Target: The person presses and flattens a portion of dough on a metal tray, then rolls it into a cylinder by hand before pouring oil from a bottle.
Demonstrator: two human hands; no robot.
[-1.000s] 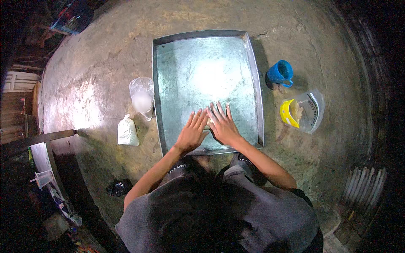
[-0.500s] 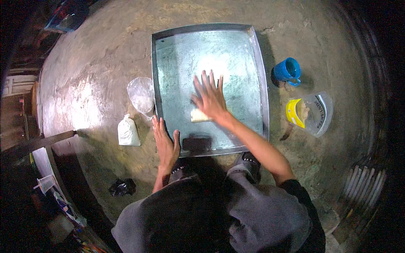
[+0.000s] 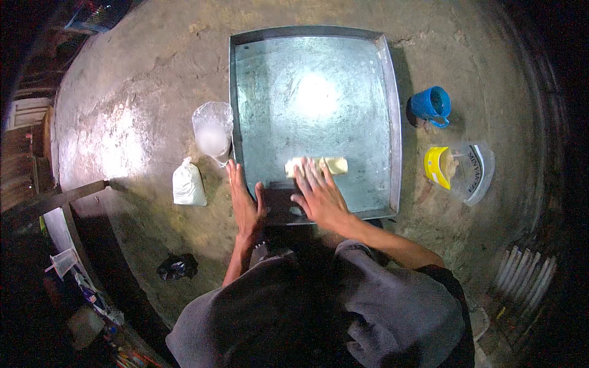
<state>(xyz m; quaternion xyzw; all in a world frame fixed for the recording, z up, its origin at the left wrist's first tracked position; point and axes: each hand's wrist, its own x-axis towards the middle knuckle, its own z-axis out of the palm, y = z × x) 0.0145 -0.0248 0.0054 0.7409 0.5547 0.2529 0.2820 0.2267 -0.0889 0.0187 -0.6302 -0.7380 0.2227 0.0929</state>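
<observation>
A large shallow metal tray [image 3: 270, 110] lies on the floor before my knees. Near its close edge is a pale, cream-coloured roll [image 3: 337, 165] that looks like dough. My right hand [image 3: 323, 201] lies flat over this roll, its stretched fingers resting across the middle and left of it. At the tray's near left corner, my left hand [image 3: 246, 207] presses against the rim with the fingers straight and the thumb apart, holding nothing.
Left of the tray are a clear plastic bag [image 3: 213, 132] with white contents and a knotted white bag [image 3: 188, 184]. A black plastic bag [image 3: 178, 268] lies nearer. To the right are a blue mug [image 3: 431, 105] and a clear pouch with yellow [image 3: 475, 175].
My right hand has drawn back toward me, from beyond the roll onto it. More of the roll now shows. My left hand stays at the tray's corner.
</observation>
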